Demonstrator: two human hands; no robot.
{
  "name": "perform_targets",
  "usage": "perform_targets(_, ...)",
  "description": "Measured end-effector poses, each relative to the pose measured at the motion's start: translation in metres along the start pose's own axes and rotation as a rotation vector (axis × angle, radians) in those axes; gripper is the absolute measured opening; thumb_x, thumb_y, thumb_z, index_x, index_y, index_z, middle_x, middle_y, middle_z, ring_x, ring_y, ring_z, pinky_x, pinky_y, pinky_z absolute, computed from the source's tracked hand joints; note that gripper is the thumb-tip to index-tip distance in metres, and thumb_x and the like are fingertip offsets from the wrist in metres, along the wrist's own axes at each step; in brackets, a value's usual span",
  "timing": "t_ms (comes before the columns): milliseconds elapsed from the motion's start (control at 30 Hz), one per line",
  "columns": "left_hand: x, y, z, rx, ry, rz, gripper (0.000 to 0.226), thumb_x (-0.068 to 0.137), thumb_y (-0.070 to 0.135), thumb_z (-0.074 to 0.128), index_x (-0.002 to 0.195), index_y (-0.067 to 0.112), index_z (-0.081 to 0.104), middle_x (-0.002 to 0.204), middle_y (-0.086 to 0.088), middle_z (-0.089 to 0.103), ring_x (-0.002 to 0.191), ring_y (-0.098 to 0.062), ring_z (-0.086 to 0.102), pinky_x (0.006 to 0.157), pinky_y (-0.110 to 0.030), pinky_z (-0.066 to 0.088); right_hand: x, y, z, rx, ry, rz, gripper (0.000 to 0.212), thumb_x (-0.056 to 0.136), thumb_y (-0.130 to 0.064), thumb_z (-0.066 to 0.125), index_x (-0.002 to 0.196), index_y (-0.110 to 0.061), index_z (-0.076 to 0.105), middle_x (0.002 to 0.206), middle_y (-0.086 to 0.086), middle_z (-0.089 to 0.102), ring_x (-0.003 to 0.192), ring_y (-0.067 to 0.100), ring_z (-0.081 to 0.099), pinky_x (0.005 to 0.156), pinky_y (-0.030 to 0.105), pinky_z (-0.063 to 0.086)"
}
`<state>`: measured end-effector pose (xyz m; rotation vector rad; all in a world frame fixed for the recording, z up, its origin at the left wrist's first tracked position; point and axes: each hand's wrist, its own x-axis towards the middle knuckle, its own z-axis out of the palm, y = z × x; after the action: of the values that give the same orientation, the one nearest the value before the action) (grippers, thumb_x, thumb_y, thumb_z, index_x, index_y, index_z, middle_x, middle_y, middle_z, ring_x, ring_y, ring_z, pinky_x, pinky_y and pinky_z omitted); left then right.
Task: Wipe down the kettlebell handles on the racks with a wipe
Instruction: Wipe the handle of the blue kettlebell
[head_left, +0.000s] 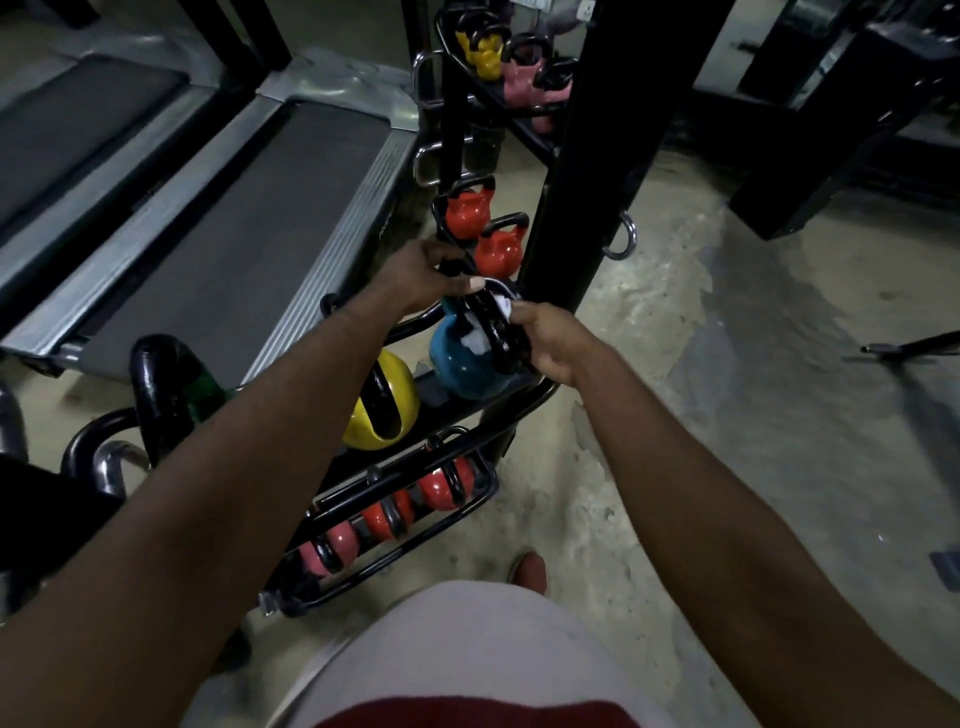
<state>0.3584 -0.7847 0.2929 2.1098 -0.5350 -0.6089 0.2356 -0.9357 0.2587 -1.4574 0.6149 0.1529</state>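
At frame centre, the handle (497, 332) of the blue kettlebell (462, 371) is being gripped at its upper end by the left hand (431, 275). The wipe (477, 340) is being clenched round the handle's lower stretch by the right hand (553, 345), just to the lower right.

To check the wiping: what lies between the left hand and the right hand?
The blue kettlebell's black handle, with the white wipe on it, as the head view shows.

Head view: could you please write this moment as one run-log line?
step: handle wipe | left hand: grips handle top of blue kettlebell | right hand: holds white wipe against handle | kettlebell on rack
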Motion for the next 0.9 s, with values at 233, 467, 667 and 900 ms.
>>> perform_targets(233,-0.008,0.003,0.003,0.048,0.021,0.02,0.058,0.084,0.04,0.075,0.136,0.022,0.056,0.14,0.0,0.055,0.129,-0.019,0.049,0.095,-0.025,0.033,-0.049,0.059,-0.005,-0.23,0.286,-0.411,0.017,0.088,-0.014,0.071,0.102,-0.022,0.069,0.103,-0.006,0.074,0.098,0.004,0.068,0.086,0.021,0.051)
perform_targets(467,-0.06,-0.007,0.051,0.01,0.377,0.326,0.034,0.088,0.016,0.068,0.121,0.009,0.064,0.119,-0.007,0.063,0.107,-0.021,0.062,0.092,-0.028,0.049,-0.083,0.088,0.017,-0.101,0.39,-0.373,0.023,0.084,-0.013,0.075,0.106,-0.015,0.071,0.101,-0.001,0.075,0.096,0.011,0.07,0.09,0.03,0.056)
perform_targets(667,-0.153,-0.061,0.109,-0.263,0.431,0.309,0.025,0.092,0.004,0.06,0.115,0.009,0.067,0.114,-0.002,0.065,0.091,0.004,0.063,0.08,-0.01,0.047,-0.114,0.139,0.022,0.214,0.195,-0.203,0.014,0.093,-0.008,0.065,0.106,-0.01,0.067,0.095,0.006,0.07,0.086,0.014,0.067,0.078,0.032,0.056)
perform_targets(900,-0.252,-0.2,0.182,-0.253,0.418,-0.08,0.025,0.095,0.005,0.057,0.115,0.017,0.066,0.107,0.006,0.067,0.095,0.004,0.061,0.083,-0.008,0.045,-0.116,0.245,0.044,0.133,0.001,0.0,0.012,0.092,-0.01,0.065,0.102,-0.015,0.07,0.095,0.002,0.071,0.09,0.017,0.064,0.08,0.032,0.053)
